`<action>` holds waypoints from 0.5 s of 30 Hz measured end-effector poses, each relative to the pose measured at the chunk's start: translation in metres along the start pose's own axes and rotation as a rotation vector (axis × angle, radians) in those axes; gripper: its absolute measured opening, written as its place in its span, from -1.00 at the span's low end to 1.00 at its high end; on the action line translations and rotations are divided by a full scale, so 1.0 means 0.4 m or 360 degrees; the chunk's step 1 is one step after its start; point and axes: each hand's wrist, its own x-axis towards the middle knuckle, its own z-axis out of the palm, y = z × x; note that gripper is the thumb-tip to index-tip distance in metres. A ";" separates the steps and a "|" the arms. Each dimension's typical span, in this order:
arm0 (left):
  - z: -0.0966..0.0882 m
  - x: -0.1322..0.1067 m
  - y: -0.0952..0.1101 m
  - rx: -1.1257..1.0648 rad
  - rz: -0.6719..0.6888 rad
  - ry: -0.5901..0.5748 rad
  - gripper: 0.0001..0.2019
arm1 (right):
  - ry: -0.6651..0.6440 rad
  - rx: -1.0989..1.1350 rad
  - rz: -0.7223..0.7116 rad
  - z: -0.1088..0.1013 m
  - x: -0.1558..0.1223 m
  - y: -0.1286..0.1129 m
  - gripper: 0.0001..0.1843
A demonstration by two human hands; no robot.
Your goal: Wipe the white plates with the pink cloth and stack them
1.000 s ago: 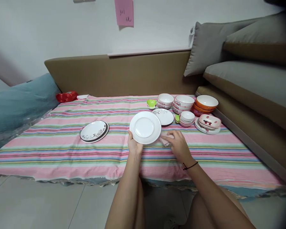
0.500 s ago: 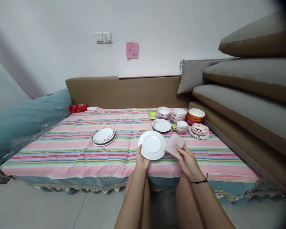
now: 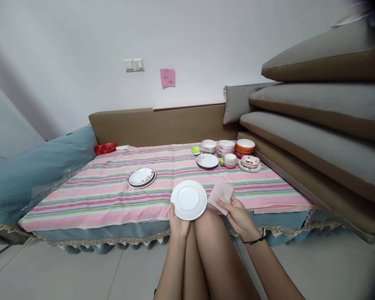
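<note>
A plain white plate (image 3: 189,200) is tilted above my knees. My left hand (image 3: 177,223) grips its lower left rim, thumb on top and the other fingers mostly hidden beneath. In my right hand (image 3: 237,214) is a folded pale pink cloth (image 3: 221,197), pinched between thumb and fingers just right of the plate. Cloth and plate look very close; I cannot tell whether they touch. Beyond the plate lies a stack of flower-patterned plates (image 3: 207,160). To the left rests another small stack of plates (image 3: 141,177), the top one flower-patterned with a dark rim.
Stacked bowls (image 3: 226,146), orange bowls (image 3: 245,145), small white bowls (image 3: 230,158) and a green leaf-shaped dish (image 3: 196,150) stand at the back right of the striped cloth (image 3: 106,200). Thick cushions (image 3: 312,100) rise on the right. A red bundle (image 3: 105,148) lies far left.
The view has shifted, and plate and hands now sit lower and further left in it. My right leg has moved inward beneath the plate. Both hands keep their holds.
</note>
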 end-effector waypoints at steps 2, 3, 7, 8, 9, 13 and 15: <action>0.000 -0.017 0.006 0.0023 -0.0024 0.0024 -0.52 | -0.0001 0.0090 0.0046 -0.006 -0.001 0.007 -0.59; 0.000 -0.025 0.007 0.0037 -0.0048 0.0034 -0.52 | 0.0014 0.0142 0.0075 -0.009 0.000 0.009 -0.61; -0.011 -0.061 -0.004 0.0065 -0.0173 0.0051 -0.52 | 0.0093 0.0290 0.0177 -0.027 0.013 0.021 -0.68; -0.016 -0.071 -0.007 0.0076 -0.0203 0.0041 -0.51 | 0.0098 0.0302 0.0206 -0.032 0.014 0.024 -0.70; -0.020 -0.083 -0.010 0.0093 -0.0233 0.0033 -0.51 | 0.0098 0.0306 0.0231 -0.037 0.014 0.029 -0.73; -0.027 -0.126 -0.026 0.0184 -0.0309 0.0069 -0.49 | 0.0074 0.0245 0.0197 -0.056 0.001 0.045 -0.75; -0.024 -0.140 -0.038 0.0231 -0.0346 0.0068 -0.49 | 0.0098 0.0077 0.0083 -0.067 -0.007 0.048 -0.68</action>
